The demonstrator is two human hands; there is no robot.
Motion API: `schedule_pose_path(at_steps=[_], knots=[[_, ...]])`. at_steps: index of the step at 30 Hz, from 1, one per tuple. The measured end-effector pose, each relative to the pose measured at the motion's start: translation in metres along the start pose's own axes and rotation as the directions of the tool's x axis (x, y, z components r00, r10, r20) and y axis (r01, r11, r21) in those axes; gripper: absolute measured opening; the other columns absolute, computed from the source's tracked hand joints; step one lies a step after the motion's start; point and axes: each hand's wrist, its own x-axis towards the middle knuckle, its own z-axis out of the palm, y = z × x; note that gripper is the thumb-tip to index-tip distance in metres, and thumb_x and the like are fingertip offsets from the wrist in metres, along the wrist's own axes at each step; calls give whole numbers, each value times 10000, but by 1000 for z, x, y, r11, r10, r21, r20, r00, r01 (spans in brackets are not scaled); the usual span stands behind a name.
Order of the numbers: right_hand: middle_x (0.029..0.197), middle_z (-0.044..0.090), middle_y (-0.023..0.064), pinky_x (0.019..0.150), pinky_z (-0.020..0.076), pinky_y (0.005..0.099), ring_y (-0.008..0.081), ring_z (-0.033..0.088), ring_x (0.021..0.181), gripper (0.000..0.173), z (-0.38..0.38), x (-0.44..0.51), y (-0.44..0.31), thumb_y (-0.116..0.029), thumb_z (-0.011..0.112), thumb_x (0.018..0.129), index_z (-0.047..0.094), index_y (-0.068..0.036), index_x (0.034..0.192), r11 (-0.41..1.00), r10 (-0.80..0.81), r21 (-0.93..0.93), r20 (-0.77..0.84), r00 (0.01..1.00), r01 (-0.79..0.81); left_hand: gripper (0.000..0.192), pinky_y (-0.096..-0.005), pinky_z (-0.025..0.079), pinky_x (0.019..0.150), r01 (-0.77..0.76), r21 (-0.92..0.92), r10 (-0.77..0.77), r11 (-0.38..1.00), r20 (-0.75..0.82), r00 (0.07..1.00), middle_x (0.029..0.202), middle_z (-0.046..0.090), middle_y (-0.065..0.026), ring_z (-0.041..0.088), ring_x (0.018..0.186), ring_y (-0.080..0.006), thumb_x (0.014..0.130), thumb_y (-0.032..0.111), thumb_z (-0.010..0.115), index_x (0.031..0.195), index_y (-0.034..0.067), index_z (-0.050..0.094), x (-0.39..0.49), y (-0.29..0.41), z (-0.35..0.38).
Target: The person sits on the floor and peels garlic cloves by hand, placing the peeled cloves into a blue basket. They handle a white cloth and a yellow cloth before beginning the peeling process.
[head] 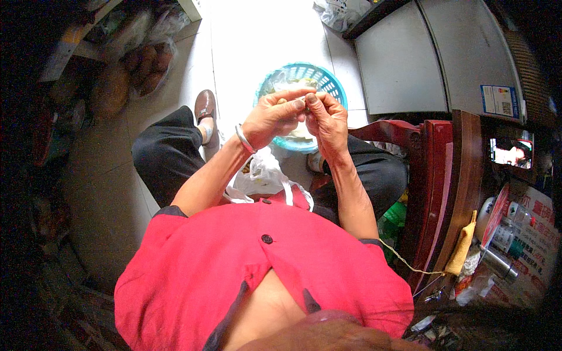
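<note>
My left hand (274, 114), with a pale bangle (245, 138) at its wrist, meets my right hand (325, 116) at the fingertips. Between the fingers there is something small, mostly hidden, that I cannot make out. Both hands are above a blue plastic basket (336, 85) lined with a clear bag and holding pale scraps. A white plastic bag (261, 175) lies in my lap, between my knees and close below the basket; its contents hardly show.
At the right are a grey refrigerator or cabinet (399, 61), a red wooden chair (432, 175), and a lit phone (511, 152). A yellow pouch (461, 245) and a metal flask (498, 264) lie nearer. Bags of round produce (149, 66) stand on the left.
</note>
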Motion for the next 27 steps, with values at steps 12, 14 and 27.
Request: schedule_pose_path(at_steps=[12,14,27], knots=[[983,616,59,613,469,187,79,572,745,228,-4,3,12,-165,385,1009,560,-31,1070,987,72,129,159,985,-93,333,-215,499,623,-430,586,401,687,187,897,876,669,-59,625,718,-89,892,44,609,1221,4,588,7,7,-9],[1002,613,66,689,482,214,100,584,813,240,-8,3,15,-147,371,1005,555,-17,1085,976,129,154,157,979,-154,325,-227,522,672,-511,685,449,519,290,845,884,671,-58,643,745,-109,892,34,604,1215,-2,590,7,6,-12],[975,608,98,653,473,248,133,568,757,238,4,7,17,-93,424,972,537,23,1146,927,226,310,-8,974,-213,286,-155,433,538,-126,356,160,926,-68,985,903,686,-56,598,706,-52,896,122,632,1168,32,633,6,18,-14]])
